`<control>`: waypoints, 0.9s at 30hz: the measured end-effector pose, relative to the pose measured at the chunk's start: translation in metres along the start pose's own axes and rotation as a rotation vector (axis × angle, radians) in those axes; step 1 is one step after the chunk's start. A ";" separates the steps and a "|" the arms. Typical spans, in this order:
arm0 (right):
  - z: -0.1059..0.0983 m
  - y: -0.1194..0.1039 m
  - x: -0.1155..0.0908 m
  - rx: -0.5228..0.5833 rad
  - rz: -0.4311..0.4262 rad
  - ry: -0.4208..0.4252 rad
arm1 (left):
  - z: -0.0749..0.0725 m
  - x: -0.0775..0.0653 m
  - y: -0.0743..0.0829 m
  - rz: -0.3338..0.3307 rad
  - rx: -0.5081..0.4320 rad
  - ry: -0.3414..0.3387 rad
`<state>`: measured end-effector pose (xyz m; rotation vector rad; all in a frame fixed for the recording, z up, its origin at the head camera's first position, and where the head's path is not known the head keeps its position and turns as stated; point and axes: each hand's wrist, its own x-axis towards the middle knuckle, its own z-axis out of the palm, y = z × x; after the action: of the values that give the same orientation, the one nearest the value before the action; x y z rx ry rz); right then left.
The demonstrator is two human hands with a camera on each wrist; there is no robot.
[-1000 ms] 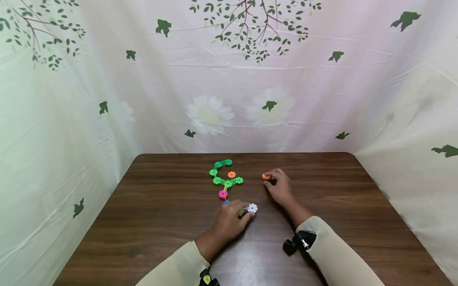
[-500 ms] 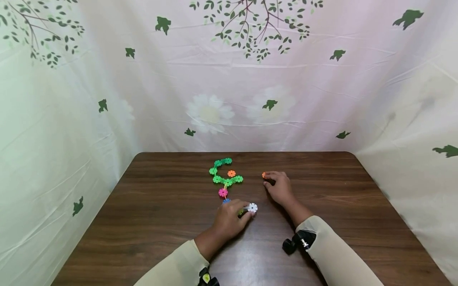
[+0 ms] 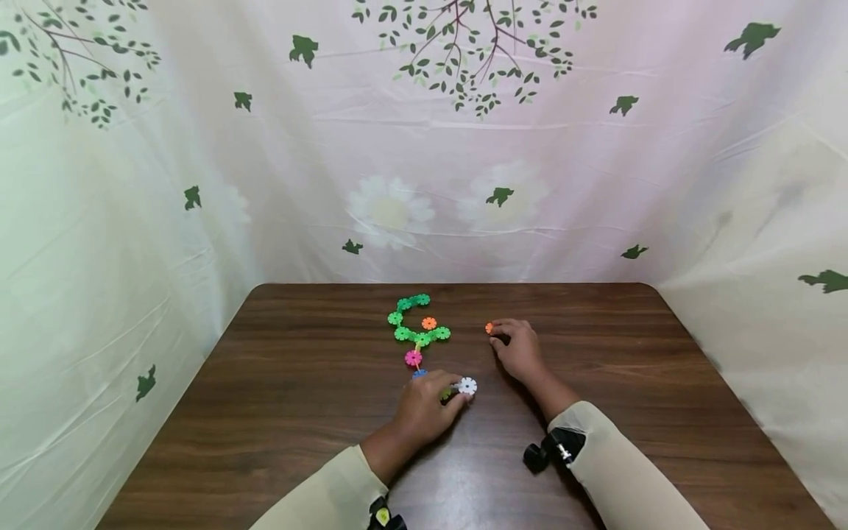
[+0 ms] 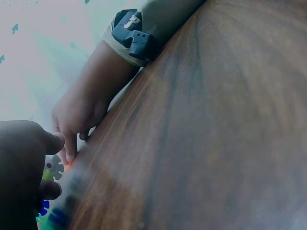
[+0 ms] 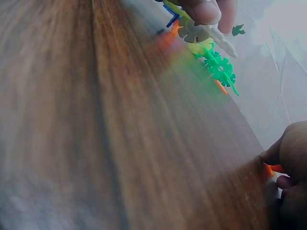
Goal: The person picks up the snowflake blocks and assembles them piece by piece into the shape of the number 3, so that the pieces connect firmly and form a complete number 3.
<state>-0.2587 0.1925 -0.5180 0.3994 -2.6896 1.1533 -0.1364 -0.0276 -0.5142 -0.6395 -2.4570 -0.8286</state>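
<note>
A chain of interlocking flower discs lies mid-table. Its green discs (image 3: 395,318) curve at the far end, followed by a pink disc (image 3: 414,358) and a blue disc (image 3: 419,374) partly under my left hand (image 3: 424,408). That hand holds the near end between thumb and fingers, around an olive-green disc (image 3: 446,394) and a white disc (image 3: 467,386). To the right, my right hand (image 3: 520,353) pinches an orange disc (image 3: 489,328) close to the tabletop. In the right wrist view, orange (image 5: 269,170) shows between those fingers, which hide much of it.
A loose-looking orange disc (image 3: 429,323) lies inside the curve of green discs. The brown wooden table (image 3: 298,412) has its far edge against a patterned curtain (image 3: 424,147). Both wrists wear black camera mounts (image 3: 555,447).
The orange disc in my right hand has turned, looking narrower than one second ago. The right fingers have shifted slightly. My left hand and the chain stay in place.
</note>
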 end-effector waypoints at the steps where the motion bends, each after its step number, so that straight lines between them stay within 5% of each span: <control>1: 0.000 0.000 0.000 0.004 -0.002 0.001 | 0.000 0.000 0.000 0.004 0.003 0.006; 19: 0.003 0.002 0.000 0.024 -0.026 0.043 | -0.002 0.000 0.002 -0.011 0.014 -0.007; 27: 0.002 0.001 0.000 -0.022 0.039 -0.035 | -0.001 0.000 0.002 -0.018 0.011 -0.008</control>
<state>-0.2592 0.1922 -0.5203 0.3695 -2.7496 1.1358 -0.1351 -0.0268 -0.5122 -0.6190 -2.4765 -0.8206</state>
